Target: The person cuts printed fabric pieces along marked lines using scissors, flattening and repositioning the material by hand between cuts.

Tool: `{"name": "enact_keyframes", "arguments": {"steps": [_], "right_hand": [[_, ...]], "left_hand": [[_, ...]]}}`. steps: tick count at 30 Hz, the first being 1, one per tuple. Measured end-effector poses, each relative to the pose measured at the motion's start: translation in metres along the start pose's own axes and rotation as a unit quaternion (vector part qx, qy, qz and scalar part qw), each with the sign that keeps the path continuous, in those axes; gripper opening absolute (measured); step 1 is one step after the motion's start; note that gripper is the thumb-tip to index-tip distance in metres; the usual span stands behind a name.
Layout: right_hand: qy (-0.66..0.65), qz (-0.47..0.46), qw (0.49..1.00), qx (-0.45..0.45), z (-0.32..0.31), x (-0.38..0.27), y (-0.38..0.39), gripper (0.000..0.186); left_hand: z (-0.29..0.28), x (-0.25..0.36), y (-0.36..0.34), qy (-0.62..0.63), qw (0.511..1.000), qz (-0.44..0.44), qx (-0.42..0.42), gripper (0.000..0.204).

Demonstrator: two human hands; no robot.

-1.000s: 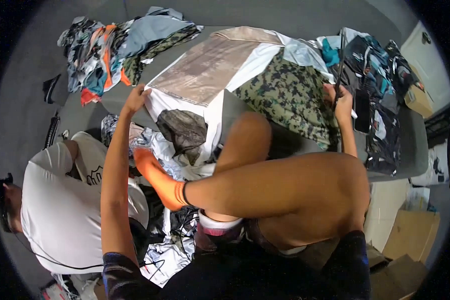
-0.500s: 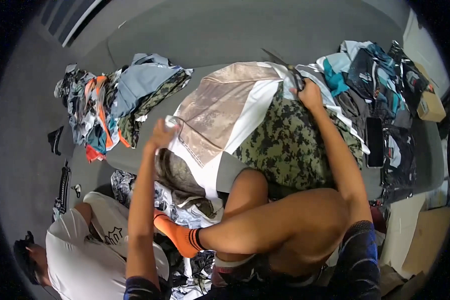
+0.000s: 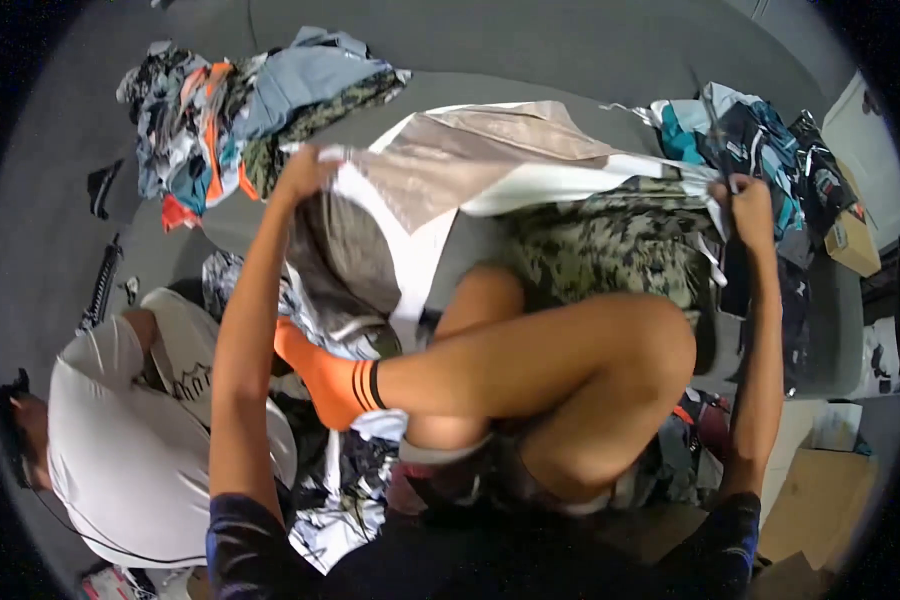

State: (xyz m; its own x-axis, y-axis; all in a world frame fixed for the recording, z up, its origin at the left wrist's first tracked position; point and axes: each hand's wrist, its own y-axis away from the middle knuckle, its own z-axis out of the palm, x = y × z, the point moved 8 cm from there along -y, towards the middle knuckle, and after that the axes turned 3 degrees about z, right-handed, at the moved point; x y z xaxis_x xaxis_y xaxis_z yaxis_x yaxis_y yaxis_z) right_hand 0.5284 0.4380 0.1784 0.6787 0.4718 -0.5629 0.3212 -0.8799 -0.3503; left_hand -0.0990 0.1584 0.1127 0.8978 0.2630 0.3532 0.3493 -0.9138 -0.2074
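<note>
A wide piece of panelled fabric (image 3: 440, 175) in beige, white and green camouflage is stretched across my legs on the grey couch. My left hand (image 3: 308, 174) is closed on its left edge, where white cloth meets beige. At the other end, my right hand (image 3: 748, 212) grips dark scissors (image 3: 715, 125), blades pointing up and away. The fabric's right edge is also pulled up at the fingers of that hand. Below the taut edge, the camouflage panel (image 3: 610, 245) hangs in folds over the couch, and a brownish part (image 3: 345, 255) droops under my left arm.
A heap of cloth pieces (image 3: 280, 95) lies on the couch at left. Another pile (image 3: 760, 140) is at right, near a cardboard box (image 3: 852, 243). A person in a white shirt (image 3: 135, 440) sits low at left. More scraps (image 3: 345, 520) lie below my orange-socked foot.
My hands have moved apart, the right one outward with the scissors, pulling the fabric from a spread dome into a taut band. The view has shifted too.
</note>
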Motion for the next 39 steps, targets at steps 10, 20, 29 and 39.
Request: {"name": "enact_keyframes", "arguments": {"steps": [10,20,29,39], "right_hand": [[-0.079,0.121,0.983,0.116,-0.155,-0.059,0.226,0.028],[-0.142,0.285,0.942,0.103,-0.081,-0.012,0.26,0.029],[-0.132,0.08,0.987,0.051,0.065,-0.014,0.073,0.032],[0.081,0.043,0.994,-0.054,0.15,0.006,0.026,0.026]], "left_hand": [[-0.03,0.203,-0.113,0.07,0.977,0.155,0.133,0.022],[0.107,0.244,-0.105,-0.051,0.979,0.089,0.174,0.044],[0.114,0.143,0.09,-0.035,0.986,0.136,-0.089,0.102],[0.068,-0.025,0.052,0.012,0.957,0.066,-0.281,0.087]]}}
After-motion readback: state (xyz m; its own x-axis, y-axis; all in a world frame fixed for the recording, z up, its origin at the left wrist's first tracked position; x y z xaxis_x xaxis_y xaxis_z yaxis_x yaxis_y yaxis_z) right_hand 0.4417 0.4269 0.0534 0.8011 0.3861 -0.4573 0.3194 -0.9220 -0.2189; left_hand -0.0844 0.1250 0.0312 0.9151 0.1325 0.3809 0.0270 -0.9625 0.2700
